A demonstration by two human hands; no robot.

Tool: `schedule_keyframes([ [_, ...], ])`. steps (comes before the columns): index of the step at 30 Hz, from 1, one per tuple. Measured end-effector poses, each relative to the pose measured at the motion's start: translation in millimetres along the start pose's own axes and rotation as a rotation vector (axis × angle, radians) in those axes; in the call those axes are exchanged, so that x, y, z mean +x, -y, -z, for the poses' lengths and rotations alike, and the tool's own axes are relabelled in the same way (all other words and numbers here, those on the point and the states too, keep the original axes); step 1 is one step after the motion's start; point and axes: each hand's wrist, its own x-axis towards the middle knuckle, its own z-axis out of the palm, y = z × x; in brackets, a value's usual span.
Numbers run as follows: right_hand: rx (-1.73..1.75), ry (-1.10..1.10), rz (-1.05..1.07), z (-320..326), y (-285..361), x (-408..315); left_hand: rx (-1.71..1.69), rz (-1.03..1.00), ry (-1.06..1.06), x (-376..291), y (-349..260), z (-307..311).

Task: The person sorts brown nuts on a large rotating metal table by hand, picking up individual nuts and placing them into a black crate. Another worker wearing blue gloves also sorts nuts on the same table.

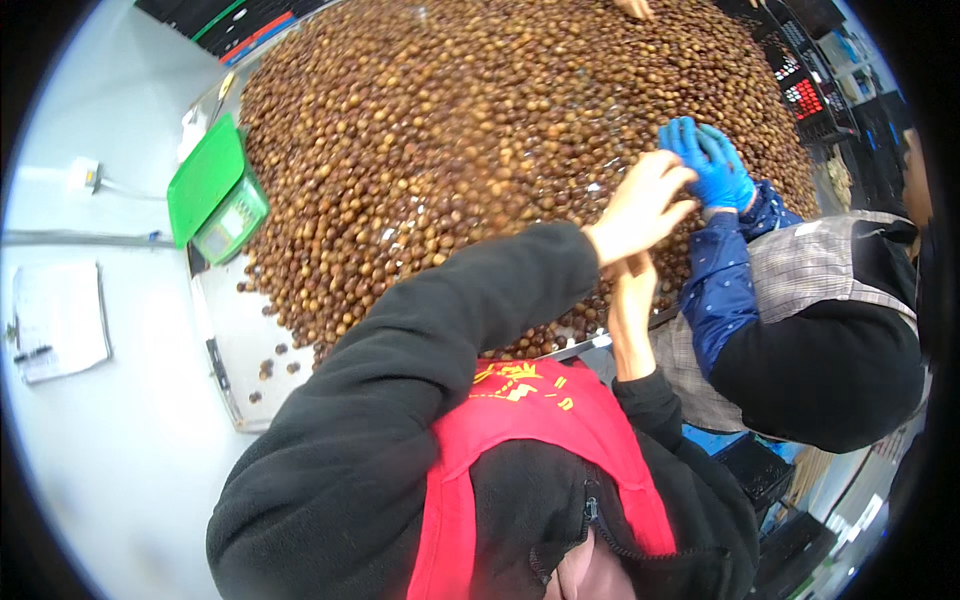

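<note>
A broad heap of brown, round, nut-like pieces (420, 150) lies before me on a metal-edged table (277, 375). Some of the pieces are glossy. My left hand (643, 204) reaches across to the right above the heap, its fingers apart and nothing visible between them. Close by its fingertips are the blue-gloved hands (705, 161) of a co-worker; I cannot tell whether they touch. Below and partly behind my left hand is my right hand (634, 289), near the table's front edge. Its fingers are largely hidden, so what it holds does not show.
A green weighing scale (232, 217) stands at the left beside the heap. The co-worker (802, 322) leans in close on my right. Another person's hand (636, 7) shows at the far edge. Black crates (802, 75) stand at the back right. Paper sheets (60, 322) hang on the left wall.
</note>
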Motion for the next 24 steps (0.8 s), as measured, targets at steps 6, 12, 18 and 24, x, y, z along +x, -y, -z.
schedule_keyframes([
  [6, -0.537, 0.417, 0.324, -37.1, 3.1, -18.9, -0.923, 1.134, -0.018, -141.4, -12.8, 122.7],
  [12, -0.647, 0.842, 0.708, -110.9, -7.1, -34.7, -0.92, 1.136, -0.394, -196.9, -30.7, 198.4],
  [18, -1.154, 1.137, 1.284, -166.8, -52.1, -17.5, -0.804, 1.1, -0.738, -256.7, -44.9, 240.9],
  [24, -1.469, 0.74, 1.408, -187.4, -63.7, 68.0, -0.625, 1.137, -0.874, -288.0, -71.3, 254.5],
])
